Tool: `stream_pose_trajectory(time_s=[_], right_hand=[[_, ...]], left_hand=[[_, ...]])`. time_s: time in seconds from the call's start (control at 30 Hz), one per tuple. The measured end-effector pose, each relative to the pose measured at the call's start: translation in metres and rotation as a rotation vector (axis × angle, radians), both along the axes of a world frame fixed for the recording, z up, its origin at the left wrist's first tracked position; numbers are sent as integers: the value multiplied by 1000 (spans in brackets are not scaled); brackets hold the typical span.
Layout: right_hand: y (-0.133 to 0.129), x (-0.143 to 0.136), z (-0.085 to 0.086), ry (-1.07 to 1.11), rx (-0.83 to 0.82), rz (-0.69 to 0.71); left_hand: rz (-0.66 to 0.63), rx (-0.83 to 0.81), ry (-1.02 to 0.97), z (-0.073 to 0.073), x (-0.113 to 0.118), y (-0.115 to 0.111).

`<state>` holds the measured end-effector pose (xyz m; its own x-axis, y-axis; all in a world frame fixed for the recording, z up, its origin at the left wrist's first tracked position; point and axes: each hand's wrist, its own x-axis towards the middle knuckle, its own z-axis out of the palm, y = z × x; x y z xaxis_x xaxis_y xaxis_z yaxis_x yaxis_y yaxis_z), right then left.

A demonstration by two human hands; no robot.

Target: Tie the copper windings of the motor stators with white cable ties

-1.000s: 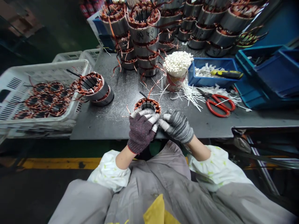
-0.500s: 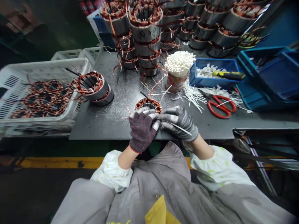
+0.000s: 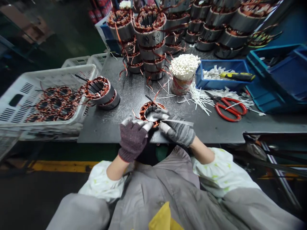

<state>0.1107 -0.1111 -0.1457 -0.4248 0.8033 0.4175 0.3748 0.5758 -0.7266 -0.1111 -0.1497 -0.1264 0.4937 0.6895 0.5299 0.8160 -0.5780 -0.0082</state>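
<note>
At the stator (image 3: 143,111), my right grip (image 3: 180,131) pinches a strip (image 3: 184,122) (likely bendy; hold near its tip), my left grip (image 3: 132,138) half-open.

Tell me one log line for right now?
left hand: at copper ring | right hand: at ring, holding white strip | red scissors: lying on table

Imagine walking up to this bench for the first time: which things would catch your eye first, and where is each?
Probably the tall stacks of copper-wound metal rings at the back of the dark table. Then the bright bundle of white sticks in a cup, with red-handled scissors to its right. Near the front edge, the gloved left hand and right hand are at a smaller copper-wound ring.
</note>
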Motion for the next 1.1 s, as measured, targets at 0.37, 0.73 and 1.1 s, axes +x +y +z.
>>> stream_pose_trajectory(time_s=[0.37, 0.73, 1.1], right_hand=[[21, 4, -12, 90, -148, -6], [100, 78, 11, 451, -86, -717], [102, 77, 34, 765, 68, -630]], left_hand=[[-317, -39, 140, -3, -10, 39], [-193, 8, -57, -21, 8, 19], [-148, 29, -189, -26, 22, 20]])
